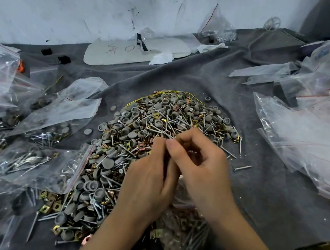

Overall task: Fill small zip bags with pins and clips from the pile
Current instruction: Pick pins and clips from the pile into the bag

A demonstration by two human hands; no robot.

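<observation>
Filled zip bags [33,156] heaped at my left; empty bags [307,137] right; pile [160,120] large, much left; left hand [147,178], right hand [202,169] curled, pinched together; held item hidden.

Grey cloth [255,202], wht panel [114,55], tissue [162,58]
</observation>
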